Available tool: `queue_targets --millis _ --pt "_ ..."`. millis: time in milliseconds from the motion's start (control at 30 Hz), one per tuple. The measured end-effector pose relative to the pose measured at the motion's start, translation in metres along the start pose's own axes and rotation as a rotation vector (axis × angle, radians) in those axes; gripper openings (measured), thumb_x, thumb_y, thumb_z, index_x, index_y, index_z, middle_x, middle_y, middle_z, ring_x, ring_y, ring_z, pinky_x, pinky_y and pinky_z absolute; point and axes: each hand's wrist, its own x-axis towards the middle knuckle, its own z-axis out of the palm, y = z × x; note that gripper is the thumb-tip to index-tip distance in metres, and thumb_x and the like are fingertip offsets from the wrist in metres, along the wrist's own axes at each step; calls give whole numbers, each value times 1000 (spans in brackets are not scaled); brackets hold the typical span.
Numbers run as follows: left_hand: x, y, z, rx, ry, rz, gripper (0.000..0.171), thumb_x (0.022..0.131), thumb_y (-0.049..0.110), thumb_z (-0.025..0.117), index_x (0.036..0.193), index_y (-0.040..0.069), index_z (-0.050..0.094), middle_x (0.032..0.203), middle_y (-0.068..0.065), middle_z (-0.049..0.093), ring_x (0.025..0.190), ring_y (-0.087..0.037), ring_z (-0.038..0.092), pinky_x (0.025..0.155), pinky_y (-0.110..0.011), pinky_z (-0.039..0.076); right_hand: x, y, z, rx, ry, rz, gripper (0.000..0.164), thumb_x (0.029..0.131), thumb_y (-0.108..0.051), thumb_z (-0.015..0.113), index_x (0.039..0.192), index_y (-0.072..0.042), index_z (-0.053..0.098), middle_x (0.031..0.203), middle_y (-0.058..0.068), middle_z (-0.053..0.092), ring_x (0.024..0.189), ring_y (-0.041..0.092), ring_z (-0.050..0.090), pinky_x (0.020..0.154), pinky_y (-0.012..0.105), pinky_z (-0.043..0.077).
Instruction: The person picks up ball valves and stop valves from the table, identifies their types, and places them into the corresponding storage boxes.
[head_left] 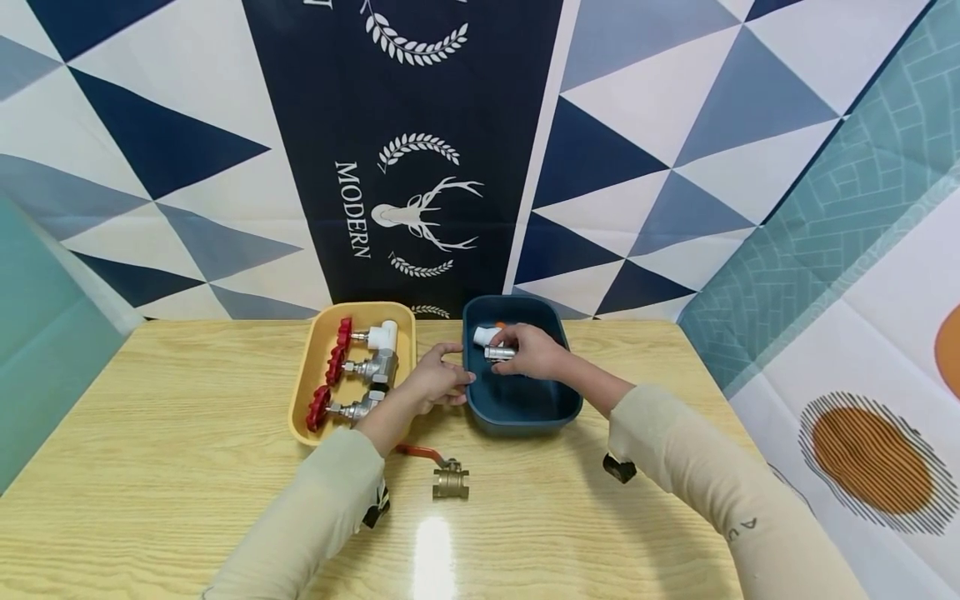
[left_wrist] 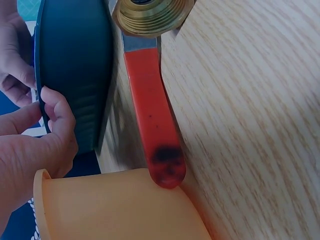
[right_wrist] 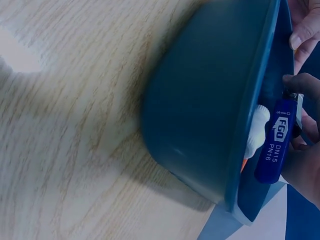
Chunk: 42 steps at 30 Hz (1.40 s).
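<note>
My right hand (head_left: 536, 352) grips a small silver ball valve (head_left: 500, 353) over the dark blue bin (head_left: 525, 421). In the right wrist view the valve's blue lever handle (right_wrist: 275, 147) points downward, lettered FGO DN15 PN16. My left hand (head_left: 438, 377) pinches the bin's near-left rim between thumb and fingers, as the left wrist view shows from the side. A white pipe fitting (head_left: 484, 336) and a bit of orange lie inside the blue bin beside the valve. The right hand hides part of the valve.
A yellow bin (head_left: 300, 398) to the left holds several valves with red handwheels (head_left: 335, 364). Between the bins and my body lies a brass ball valve (head_left: 451, 482) with a red lever (left_wrist: 152, 110), its tip close to the yellow bin. A patterned wall rises behind the wooden table (head_left: 187, 467).
</note>
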Motion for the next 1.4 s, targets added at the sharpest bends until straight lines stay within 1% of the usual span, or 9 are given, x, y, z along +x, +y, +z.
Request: queue_targets --millis 167,267,533,700,867,1067,1267,1400 --pt "0 0 0 -4 1 -11 56 90 3 58 138 17 34 98 -9 57 68 -17 55 55 -22 52 2 3 3 9 6 -15 38 78 -19 75 111 -6 62 98 10 59 82 18 54 69 25 46" --pt "0 0 0 0 2 -1 55 90 3 57 138 16 34 98 -10 57 68 -16 54 55 -23 52 3 4 5 6 7 -26 38 78 -19 75 111 -5 62 97 10 59 80 17 54 68 25 46" --pt "-1 0 0 -2 1 -1 57 90 2 58 139 16 34 95 -8 57 68 -15 54 55 -23 52 5 5 9 16 25 18 38 78 -18 76 110 -5 62 97 10 60 80 17 55 68 24 46" --pt "-1 0 0 -6 1 -6 56 90 3 58 139 17 34 96 -9 57 67 -15 55 54 -22 51 6 4 13 -3 50 17 37 76 -18 76 109 -5 63 95 9 61 79 17 55 66 23 46" --pt "-1 0 1 -7 4 -7 55 91 3 57 139 17 34 98 -9 57 69 -16 54 55 -22 52 8 4 15 12 64 14 37 76 -17 77 108 -4 63 92 9 61 75 16 55 65 23 46" --pt "-1 -1 1 -11 8 -3 56 90 3 57 139 16 34 98 -9 58 70 -16 55 55 -22 52 10 5 19 12 59 7 36 76 -16 76 108 -4 64 91 10 62 74 16 55 63 23 47" --pt "0 -1 1 -9 6 3 58 90 2 58 140 15 33 100 -9 59 72 -16 55 56 -22 51 11 5 21 9 45 34 38 78 -18 75 111 -4 63 95 10 63 77 16 57 66 24 47" --pt "-1 -1 0 -9 0 1 60 90 3 58 142 15 31 97 -8 59 72 -16 54 56 -23 51 12 6 23 21 43 56 38 79 -18 74 112 -4 62 96 10 63 76 16 57 66 25 48"
